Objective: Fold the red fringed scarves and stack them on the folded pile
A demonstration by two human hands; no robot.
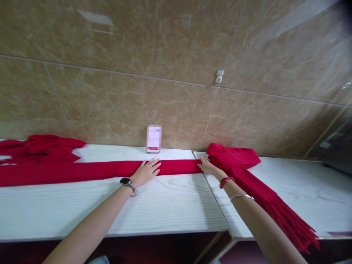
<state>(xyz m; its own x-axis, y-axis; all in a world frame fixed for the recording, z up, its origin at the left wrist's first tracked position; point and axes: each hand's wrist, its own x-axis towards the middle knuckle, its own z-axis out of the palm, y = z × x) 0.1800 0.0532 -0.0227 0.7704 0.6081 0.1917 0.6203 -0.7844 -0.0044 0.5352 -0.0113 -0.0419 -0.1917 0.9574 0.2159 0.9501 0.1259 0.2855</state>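
A long red scarf (101, 171) lies in a flat, narrow strip across the table, running off the left edge of the view. My left hand (146, 171) rests flat on the strip near its middle, fingers spread. Farther right, my right hand (208, 166) lies palm down on it with the fingers apart, just beside a folded, bunched part of red cloth (233, 156). From that bunch a red fringed end (286, 209) trails toward the front edge. Whether the bunch and the strip are one piece I cannot tell.
Another crumpled red cloth (52, 148) lies at the back left. A phone (154, 139) with a lit, blurred screen leans against the marbled wall (123, 99). Two white tables (170, 205) meet at a seam near my right hand. A dark object (338, 154) stands at far right.
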